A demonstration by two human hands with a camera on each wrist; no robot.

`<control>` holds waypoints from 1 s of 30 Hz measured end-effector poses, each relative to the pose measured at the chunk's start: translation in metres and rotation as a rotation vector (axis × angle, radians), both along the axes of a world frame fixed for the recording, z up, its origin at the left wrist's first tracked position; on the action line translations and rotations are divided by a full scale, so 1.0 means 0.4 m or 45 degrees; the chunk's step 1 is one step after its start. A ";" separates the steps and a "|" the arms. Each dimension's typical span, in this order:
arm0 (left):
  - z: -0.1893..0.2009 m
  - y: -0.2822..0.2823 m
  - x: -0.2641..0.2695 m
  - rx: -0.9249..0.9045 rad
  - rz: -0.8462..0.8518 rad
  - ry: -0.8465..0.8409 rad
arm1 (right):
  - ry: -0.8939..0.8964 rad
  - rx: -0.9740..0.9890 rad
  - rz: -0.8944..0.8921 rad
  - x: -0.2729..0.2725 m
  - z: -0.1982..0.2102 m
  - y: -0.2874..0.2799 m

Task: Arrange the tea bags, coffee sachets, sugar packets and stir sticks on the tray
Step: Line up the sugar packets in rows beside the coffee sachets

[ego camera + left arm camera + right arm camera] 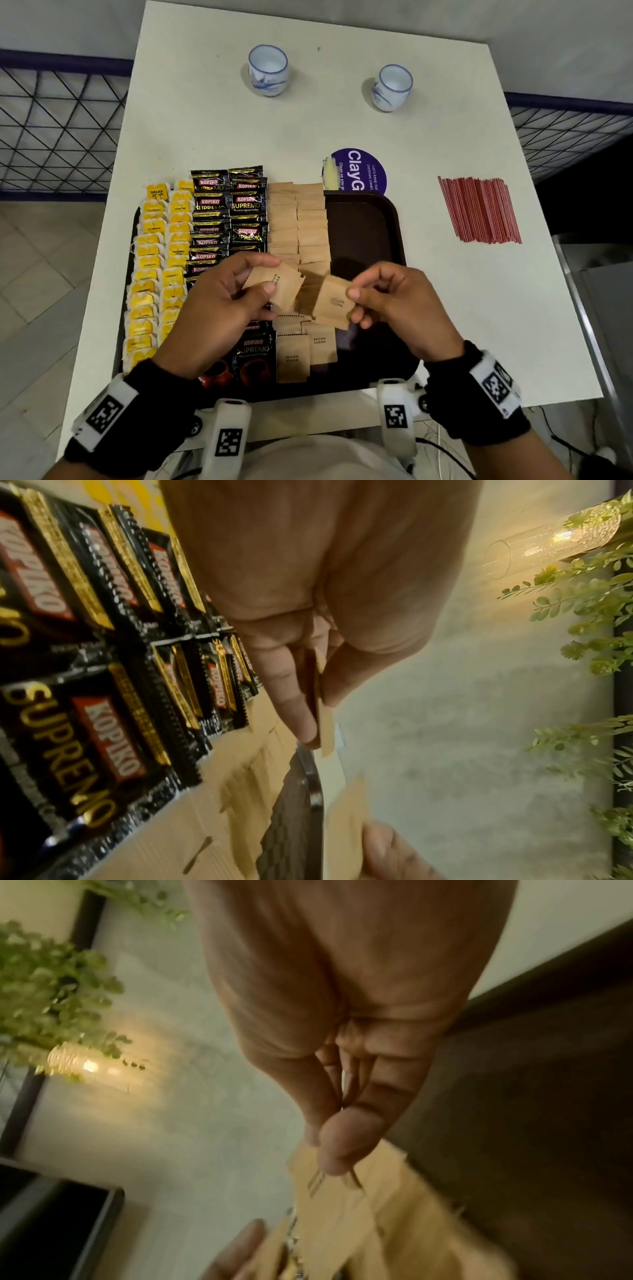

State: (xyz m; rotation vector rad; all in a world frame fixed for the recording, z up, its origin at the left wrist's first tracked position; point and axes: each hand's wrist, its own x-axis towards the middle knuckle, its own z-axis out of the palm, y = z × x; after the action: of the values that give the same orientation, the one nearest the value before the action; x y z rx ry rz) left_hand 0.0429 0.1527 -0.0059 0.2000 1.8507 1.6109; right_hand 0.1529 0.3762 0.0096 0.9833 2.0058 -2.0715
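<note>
A dark tray (373,226) holds yellow tea bags (154,267) in two columns at its left, black Kopiko coffee sachets (229,212) beside them, and brown sugar packets (298,219) in the middle. Its right part is bare. Above the tray's near half, my left hand (226,301) pinches a small stack of brown sugar packets (277,282) between thumb and fingers. My right hand (387,298) pinches one brown sugar packet (334,301) just to the right of them. A bundle of red stir sticks (479,210) lies on the table right of the tray.
Two white-and-blue cups (268,70) (391,87) stand at the far side of the white table (342,120). A purple round sticker (363,171) sits just beyond the tray. Wire mesh fencing (58,120) runs past both table sides.
</note>
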 end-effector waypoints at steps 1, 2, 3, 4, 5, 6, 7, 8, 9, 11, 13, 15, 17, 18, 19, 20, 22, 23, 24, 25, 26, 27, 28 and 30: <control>0.001 -0.007 -0.005 -0.015 0.000 0.009 | -0.051 0.044 0.055 0.016 -0.006 0.009; 0.002 -0.015 -0.008 -0.025 0.005 0.010 | -0.108 0.079 0.113 0.031 -0.011 0.015; 0.003 -0.021 -0.012 -0.035 0.010 0.012 | -0.160 0.105 0.169 0.044 -0.019 0.016; 0.004 -0.025 -0.014 -0.045 0.013 0.017 | -0.202 0.119 0.222 0.054 -0.026 0.014; 0.005 -0.027 -0.015 -0.054 0.016 0.023 | -0.233 0.123 0.264 0.061 -0.034 0.010; 0.005 -0.027 -0.016 -0.062 0.021 0.027 | -0.257 0.122 0.297 0.064 -0.043 0.004; 0.004 -0.026 -0.016 -0.069 0.024 0.032 | -0.281 0.123 0.323 0.065 -0.054 -0.001; 0.003 -0.025 -0.015 -0.075 0.022 0.035 | -0.306 0.125 0.347 0.065 -0.062 -0.007; 0.003 -0.022 -0.015 -0.080 0.020 0.035 | -0.328 0.124 0.367 0.064 -0.070 -0.013; 0.004 -0.016 -0.014 -0.091 0.015 0.027 | -0.352 0.118 0.399 0.060 -0.082 -0.024; 0.002 -0.013 -0.015 -0.098 0.018 0.015 | -0.358 0.124 0.415 0.057 -0.088 -0.031; -0.001 -0.013 -0.016 -0.099 0.029 0.004 | -0.361 0.137 0.409 0.054 -0.092 -0.036; -0.002 -0.013 -0.016 -0.108 0.040 -0.002 | -0.363 0.146 0.394 0.051 -0.093 -0.040; -0.003 -0.013 -0.016 -0.116 0.042 -0.003 | -0.364 0.150 0.387 0.050 -0.093 -0.042; -0.003 -0.013 -0.016 -0.125 0.039 0.000 | -0.366 0.157 0.379 0.049 -0.092 -0.044; -0.004 -0.014 -0.016 -0.133 0.036 0.004 | -0.369 0.167 0.371 0.047 -0.090 -0.047; -0.004 -0.013 -0.018 -0.144 0.026 0.013 | -0.370 0.185 0.351 0.042 -0.088 -0.050; -0.004 -0.013 -0.018 -0.151 0.020 0.018 | -0.366 0.194 0.344 0.039 -0.088 -0.052; -0.003 -0.012 -0.019 -0.156 0.015 0.021 | -0.364 0.205 0.340 0.036 -0.088 -0.054; -0.001 -0.012 -0.018 -0.156 0.013 0.020 | -0.365 0.218 0.337 0.033 -0.088 -0.055; 0.001 -0.012 -0.017 -0.151 0.011 0.017 | -0.369 0.229 0.333 0.031 -0.087 -0.057; 0.003 -0.011 -0.017 -0.142 0.008 0.012 | -0.374 0.236 0.328 0.029 -0.086 -0.058; 0.004 -0.011 -0.017 -0.134 0.007 0.009 | -0.379 0.240 0.325 0.028 -0.085 -0.060; 0.005 -0.012 -0.018 -0.117 0.014 0.004 | -0.384 0.243 0.317 0.027 -0.082 -0.062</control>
State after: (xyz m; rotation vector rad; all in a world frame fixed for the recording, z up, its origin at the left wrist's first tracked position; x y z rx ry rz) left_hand 0.0358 0.1480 -0.0040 0.1527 1.9260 1.5297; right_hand 0.1636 0.3513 -0.0233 0.9503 2.0682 -1.5296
